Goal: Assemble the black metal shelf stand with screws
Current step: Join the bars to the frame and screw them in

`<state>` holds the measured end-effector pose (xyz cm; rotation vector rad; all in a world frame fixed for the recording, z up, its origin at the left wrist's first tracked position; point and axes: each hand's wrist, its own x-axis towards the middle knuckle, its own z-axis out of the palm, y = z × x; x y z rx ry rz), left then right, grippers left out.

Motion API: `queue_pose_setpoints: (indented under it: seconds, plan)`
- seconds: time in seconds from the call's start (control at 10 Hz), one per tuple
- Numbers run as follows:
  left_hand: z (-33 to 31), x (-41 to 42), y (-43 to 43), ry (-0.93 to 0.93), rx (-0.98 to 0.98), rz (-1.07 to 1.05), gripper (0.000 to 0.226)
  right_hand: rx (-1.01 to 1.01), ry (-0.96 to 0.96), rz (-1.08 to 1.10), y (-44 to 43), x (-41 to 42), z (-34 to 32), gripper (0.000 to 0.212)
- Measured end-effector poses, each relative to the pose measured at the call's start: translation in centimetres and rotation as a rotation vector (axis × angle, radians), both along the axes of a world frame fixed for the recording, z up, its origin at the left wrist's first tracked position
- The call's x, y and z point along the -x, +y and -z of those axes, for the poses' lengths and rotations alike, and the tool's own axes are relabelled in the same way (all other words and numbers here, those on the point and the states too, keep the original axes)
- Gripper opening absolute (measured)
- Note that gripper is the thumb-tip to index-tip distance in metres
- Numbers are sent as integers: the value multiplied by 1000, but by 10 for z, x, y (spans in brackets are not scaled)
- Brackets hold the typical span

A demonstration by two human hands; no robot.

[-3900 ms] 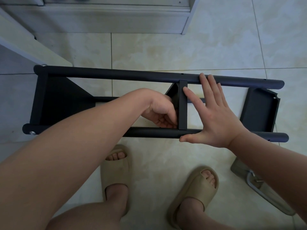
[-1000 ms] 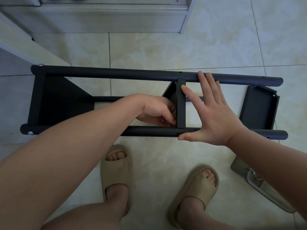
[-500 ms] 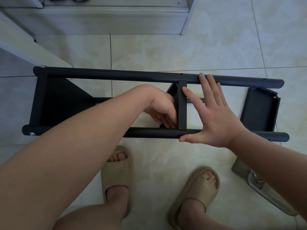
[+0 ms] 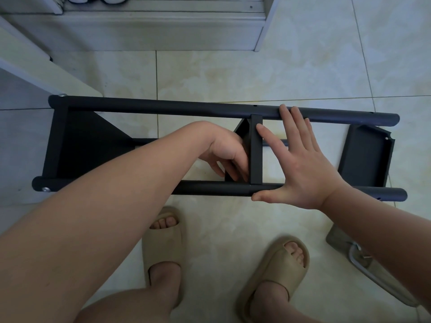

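While standing over the tiled floor [image 4: 233, 73], looks straight down on the black shelf stand [image 4: 88, 145], laid on its side with its length running left to right, just ahead of two tan slippers [image 4: 163, 243].

Far tube [image 4: 163, 107] and near tube [image 4: 210, 188] parallel, joined at the left end by a solid black end panel with a silver screw head [image 4: 46, 189] at each corner. Past the middle, a narrow crossbar [image 4: 256, 159] between the two tubes, with a dark panel edge behind it.

Spreads the right hand [image 4: 300, 164] flat over the frame: fingers straight across the far tube, thumb lying along the near tube, index fingertip touching the right face of the crossbar. Grip wide, holding nothing.

Dips the left hand [image 4: 226, 152] between the tubes, just left of the crossbar, fingers curled downward against the panel behind it. Fingertips partly hidden there, so cannot tell whether this grip pinches anything.

Between the right ends of the tubes, a second black panel [image 4: 363, 157], tilted, seemingly not fixed.

Beyond the far tube, the base of a grey cabinet [image 4: 140, 31]. Near the right forearm, a grey object with a metal handle [image 4: 363, 264] on the floor.
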<state>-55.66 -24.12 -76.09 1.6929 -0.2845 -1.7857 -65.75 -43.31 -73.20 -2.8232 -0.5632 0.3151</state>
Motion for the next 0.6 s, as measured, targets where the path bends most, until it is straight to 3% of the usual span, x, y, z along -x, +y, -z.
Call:
queue_pose_setpoints:
  seconds: [0.6]
  plan:
    - [2,2,2,18,15,-29,17,2,-3,-2,0,0,0,125]
